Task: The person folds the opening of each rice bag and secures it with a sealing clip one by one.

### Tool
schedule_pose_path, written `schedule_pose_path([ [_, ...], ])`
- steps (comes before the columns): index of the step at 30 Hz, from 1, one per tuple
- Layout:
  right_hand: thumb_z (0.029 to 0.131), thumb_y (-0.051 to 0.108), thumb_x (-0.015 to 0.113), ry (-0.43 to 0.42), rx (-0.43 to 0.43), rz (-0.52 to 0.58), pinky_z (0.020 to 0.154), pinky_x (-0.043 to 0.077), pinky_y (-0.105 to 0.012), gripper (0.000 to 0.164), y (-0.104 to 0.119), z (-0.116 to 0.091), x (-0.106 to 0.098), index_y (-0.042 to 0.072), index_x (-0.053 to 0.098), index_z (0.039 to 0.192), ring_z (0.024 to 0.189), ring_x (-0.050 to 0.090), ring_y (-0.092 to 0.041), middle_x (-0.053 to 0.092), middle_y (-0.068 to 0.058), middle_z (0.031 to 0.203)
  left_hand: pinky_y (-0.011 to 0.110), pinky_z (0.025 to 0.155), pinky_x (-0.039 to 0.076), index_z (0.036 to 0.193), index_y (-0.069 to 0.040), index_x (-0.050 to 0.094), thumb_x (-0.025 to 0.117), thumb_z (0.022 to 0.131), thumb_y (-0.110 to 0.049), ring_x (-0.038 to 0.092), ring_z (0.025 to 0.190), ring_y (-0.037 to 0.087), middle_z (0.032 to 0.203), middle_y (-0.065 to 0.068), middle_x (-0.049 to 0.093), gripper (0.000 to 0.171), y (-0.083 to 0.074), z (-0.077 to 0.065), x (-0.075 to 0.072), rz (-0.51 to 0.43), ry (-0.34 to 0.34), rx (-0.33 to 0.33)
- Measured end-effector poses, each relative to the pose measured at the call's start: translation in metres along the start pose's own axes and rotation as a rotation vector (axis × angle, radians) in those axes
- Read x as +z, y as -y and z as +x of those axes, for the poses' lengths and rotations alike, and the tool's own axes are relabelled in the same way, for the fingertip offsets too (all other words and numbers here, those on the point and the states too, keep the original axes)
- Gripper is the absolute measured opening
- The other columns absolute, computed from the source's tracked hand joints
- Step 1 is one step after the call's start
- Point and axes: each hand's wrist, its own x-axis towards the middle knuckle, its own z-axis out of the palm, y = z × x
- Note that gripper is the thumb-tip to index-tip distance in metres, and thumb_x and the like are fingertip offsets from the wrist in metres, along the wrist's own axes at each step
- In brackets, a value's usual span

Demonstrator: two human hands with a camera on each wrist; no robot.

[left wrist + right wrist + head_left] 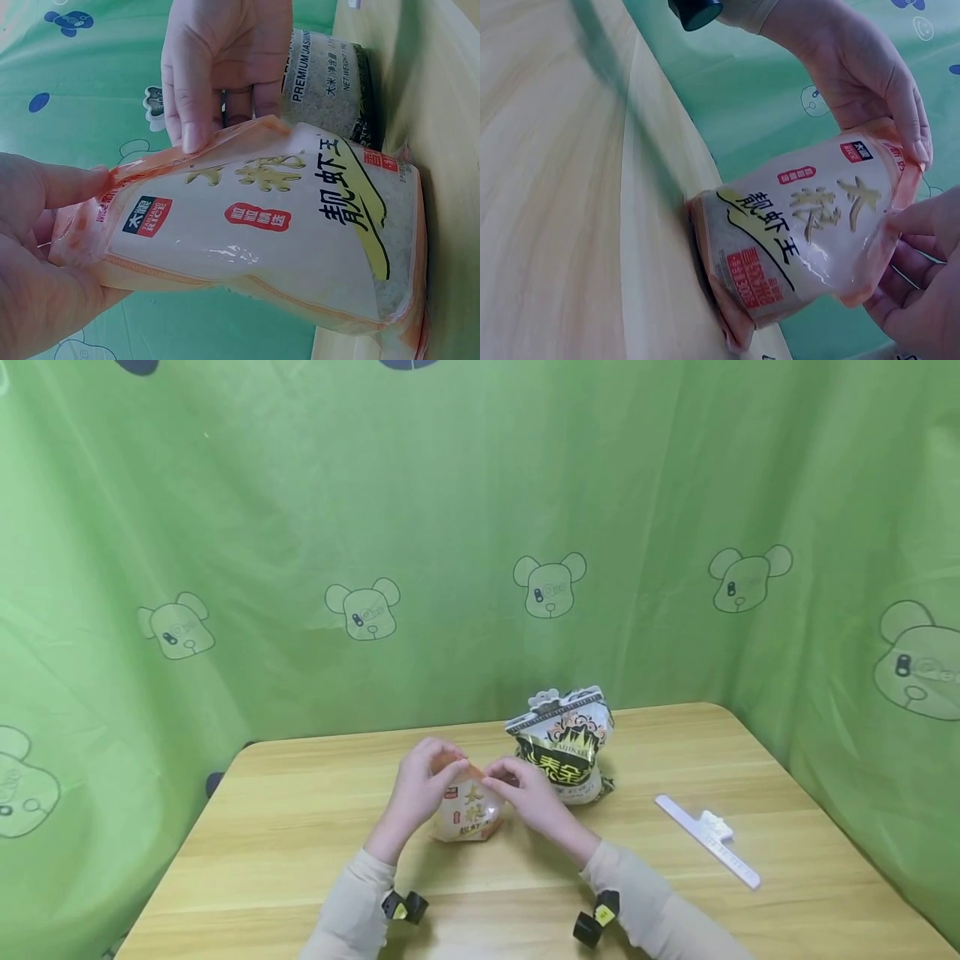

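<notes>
A white and orange rice bag (468, 814) stands upright on the table, its printed front toward me. My left hand (423, 781) pinches the top left corner of the bag between thumb and fingers, as the left wrist view shows. At the other top corner, the thumb and fingers of my right hand (922, 270) pinch the orange edge. The upper part of the rice bag (255, 217) is flattened between the two hands, while rice fills out its lower end, which rests on the table.
Behind my right hand stands a second rice bag (562, 760), black and white, with a sealing clip (555, 708) across its folded top. A white sealing clip (707, 839) lies on the wooden table (300, 827) to the right. A green curtain (450, 510) hangs behind the table.
</notes>
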Motion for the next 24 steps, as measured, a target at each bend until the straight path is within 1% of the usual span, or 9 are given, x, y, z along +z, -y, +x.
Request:
schedule_pose_path([
  [5,0.090,0.015,0.066,0.004,-0.009,-0.057,0.084,0.053,-0.023,0.008,-0.002,-0.005,-0.004,0.012,0.068,0.097,0.089,0.062,-0.011,0.070,-0.002,0.096,0.046,0.095,0.053,0.096,-0.007,0.068,0.069,0.088,-0.015,0.064,0.103,0.025,0.102,0.009,0.067,0.011,0.001,0.000,0.000,0.008,0.006,0.007],
  [12,0.089,0.011,0.066,0.004,-0.037,-0.131,0.079,0.053,-0.021,0.006,-0.002,-0.012,-0.007,0.011,0.067,0.096,0.084,0.060,-0.010,0.067,-0.001,0.092,0.046,0.094,0.053,0.095,-0.008,0.068,0.070,0.088,-0.015,0.064,0.101,0.024,0.102,0.008,0.067,0.010,0.002,0.001,-0.001,0.014,0.020,0.014],
  [18,0.086,0.002,0.067,-0.015,-0.082,-0.191,0.078,0.054,-0.020,0.011,-0.002,-0.014,-0.005,0.010,0.066,0.094,0.083,0.059,-0.010,0.064,-0.001,0.090,0.048,0.096,0.051,0.094,-0.009,0.068,0.071,0.087,-0.015,0.064,0.101,0.024,0.101,0.008,0.067,0.009,0.000,0.000,-0.003,0.020,0.039,0.022],
  [24,0.084,-0.001,0.068,-0.028,-0.107,-0.226,0.074,0.053,-0.020,0.014,-0.004,-0.014,-0.003,0.011,0.065,0.091,0.081,0.058,-0.010,0.063,0.000,0.088,0.047,0.096,0.051,0.094,-0.011,0.068,0.071,0.087,-0.016,0.064,0.100,0.023,0.101,0.006,0.067,0.009,0.000,0.000,-0.004,0.021,0.058,0.030],
])
